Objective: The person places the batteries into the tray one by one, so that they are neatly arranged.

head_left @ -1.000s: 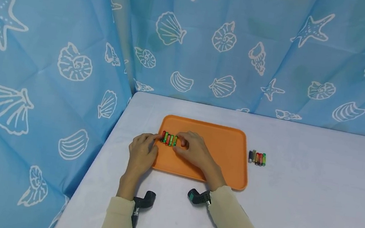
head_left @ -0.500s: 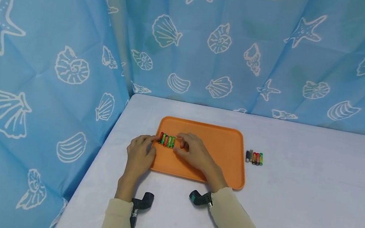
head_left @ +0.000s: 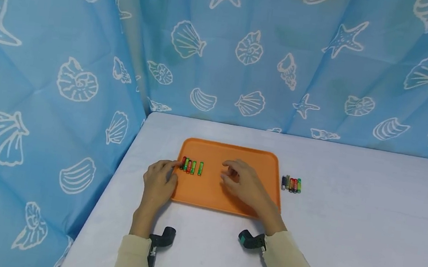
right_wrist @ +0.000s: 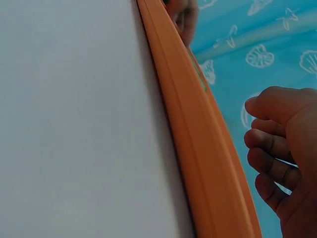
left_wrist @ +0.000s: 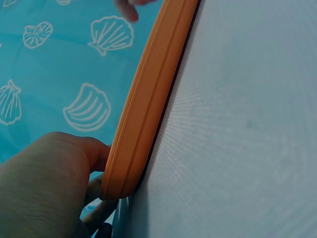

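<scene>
My left hand (head_left: 158, 183) rests at the left edge of an orange tray (head_left: 206, 195), its index fingertip right by the leftmost of several small AAA-looking batteries (head_left: 189, 166). These red and green batteries stand side by side in a row near the tray's left side. Just right of the row, a small gap sets off one green battery (head_left: 200, 169). Over the tray's right half hovers my right hand (head_left: 245, 183), fingers loosely bent with nothing between thumb and fingertips. The right wrist view shows the same hand (right_wrist: 290, 144) beyond the tray's near wall (right_wrist: 198, 134).
On the white table (head_left: 347, 221), just right of the tray, lies a second row of several batteries (head_left: 292, 184), dark, red and green. A blue curtain (head_left: 222, 63) with shell prints hangs behind the table and along its left side.
My right hand has drawn away to the right from the battery row, and the rightmost green battery now lies slightly apart. My left hand stays at the tray's left edge.
</scene>
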The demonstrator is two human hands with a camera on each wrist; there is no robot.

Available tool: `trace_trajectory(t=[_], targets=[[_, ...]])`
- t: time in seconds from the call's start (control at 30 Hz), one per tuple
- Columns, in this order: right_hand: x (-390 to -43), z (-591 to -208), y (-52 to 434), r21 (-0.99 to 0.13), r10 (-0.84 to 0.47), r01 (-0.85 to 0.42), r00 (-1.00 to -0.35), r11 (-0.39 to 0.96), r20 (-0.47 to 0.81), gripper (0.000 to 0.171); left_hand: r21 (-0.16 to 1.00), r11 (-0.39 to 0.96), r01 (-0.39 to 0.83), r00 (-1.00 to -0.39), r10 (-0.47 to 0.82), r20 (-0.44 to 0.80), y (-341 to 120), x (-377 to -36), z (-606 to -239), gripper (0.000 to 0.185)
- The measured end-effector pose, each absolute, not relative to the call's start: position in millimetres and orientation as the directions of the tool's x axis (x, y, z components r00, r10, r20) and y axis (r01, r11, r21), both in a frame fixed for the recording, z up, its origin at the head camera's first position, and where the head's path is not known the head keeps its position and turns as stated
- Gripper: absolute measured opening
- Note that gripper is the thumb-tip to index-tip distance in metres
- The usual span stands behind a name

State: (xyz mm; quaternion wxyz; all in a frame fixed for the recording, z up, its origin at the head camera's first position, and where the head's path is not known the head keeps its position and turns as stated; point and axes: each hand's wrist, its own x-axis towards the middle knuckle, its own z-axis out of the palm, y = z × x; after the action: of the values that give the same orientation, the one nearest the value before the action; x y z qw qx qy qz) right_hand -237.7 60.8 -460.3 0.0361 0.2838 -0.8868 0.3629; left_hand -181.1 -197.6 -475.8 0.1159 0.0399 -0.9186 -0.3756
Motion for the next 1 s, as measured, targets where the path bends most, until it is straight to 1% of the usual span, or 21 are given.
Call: trace_trajectory(t=[0.33,0.53,0.73,0.9,1.0], targets=[[-223.7,-460.2,104.8,-0.604,-0.433,-0.511,-0.855,0.611,0.285,0.035,0.701,0.713,0.016,-0.975,-0.146,0.17,-199.3,-179.4,-475.6,0.037],[-222.0,-464.0,128.0,-0.579,-0.404,-0.529,-0.848,0.62,0.343,0.038,0.715,0.699,0.022,-0.975,-0.142,0.168,-198.1,-178.9,-477.2,0.036],[-223.7,-470.5,154.9,-0.552,-0.348,-0.525,-0.848,0.648,0.399,0.041,0.724,0.689,0.027,-0.976,-0.139,0.168,-199.3,-177.4,-480.2,0.036],[-221.8,-473.5,178.0,-0.528,-0.294,-0.532,-0.832,0.662,0.47,0.04,0.72,0.693,0.029,-0.978,-0.13,0.164,-199.7,-177.9,-478.9,0.036],[-220.7,-475.7,189.5,-0.521,-0.263,-0.519,-0.833,0.678,0.487,0.041,0.718,0.696,0.034,-0.978,-0.126,0.168,-199.7,-178.8,-476.4,0.037]])
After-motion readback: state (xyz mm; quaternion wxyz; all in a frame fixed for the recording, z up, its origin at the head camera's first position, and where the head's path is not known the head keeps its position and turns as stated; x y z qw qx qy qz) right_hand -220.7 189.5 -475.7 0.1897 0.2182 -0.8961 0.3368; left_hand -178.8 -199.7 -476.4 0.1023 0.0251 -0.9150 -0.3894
